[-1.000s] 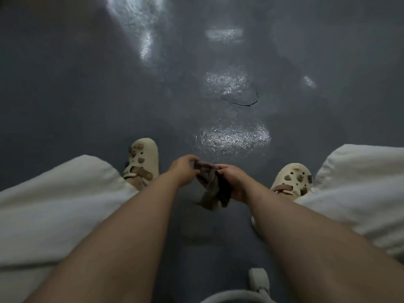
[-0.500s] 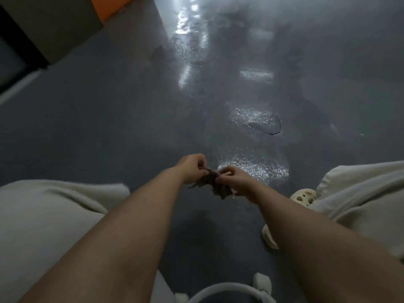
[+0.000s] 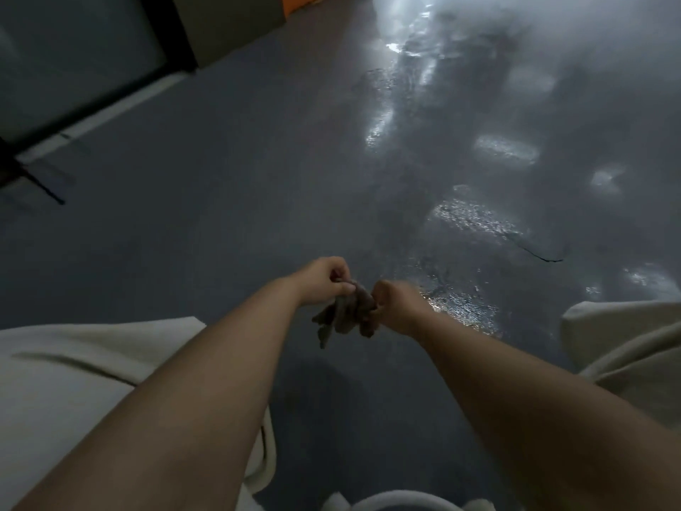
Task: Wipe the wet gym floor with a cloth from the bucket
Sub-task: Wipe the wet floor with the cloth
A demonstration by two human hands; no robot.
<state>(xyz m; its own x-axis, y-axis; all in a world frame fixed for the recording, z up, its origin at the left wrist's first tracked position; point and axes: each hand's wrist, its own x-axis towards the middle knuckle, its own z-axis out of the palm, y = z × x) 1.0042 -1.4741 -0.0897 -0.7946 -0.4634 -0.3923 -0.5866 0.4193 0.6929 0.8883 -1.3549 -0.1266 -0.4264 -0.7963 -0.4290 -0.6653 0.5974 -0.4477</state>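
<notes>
The left hand (image 3: 324, 280) is curled into a loose fist, its thumb and fingers pinching the upper left part of a dark brown cloth (image 3: 346, 309). The right hand (image 3: 396, 302) is just beside it, also curled, gripping the cloth's right side, so the cloth is bunched between the two hands and held in the air above the floor. Crumpled folds and a narrow tail of it hang down below the hands. Both bare forearms reach forward from the bottom of the view and come close together at the cloth.

Below and to either side of the arms are pale cream trouser legs, one (image 3: 73, 381) on the left and one (image 3: 626, 348) on the right. At the very bottom edge, between the arms, a curved white rim of the bucket (image 3: 398, 505) shows; its inside cannot be seen.

The floor (image 3: 184, 215) is dark grey. Ahead and to the right of the hands it is wet, with shiny patches (image 3: 471, 219) catching the light, the nearest just beyond the right hand. A thin dark curved line (image 3: 538, 256) edges one of these patches. Farther off the glare grows brighter and hazy. At the upper left, a dark-framed panel (image 3: 73, 60) stands along the floor's edge, with a beige wall (image 3: 228, 24) and a small orange corner (image 3: 294, 1) beside it.
</notes>
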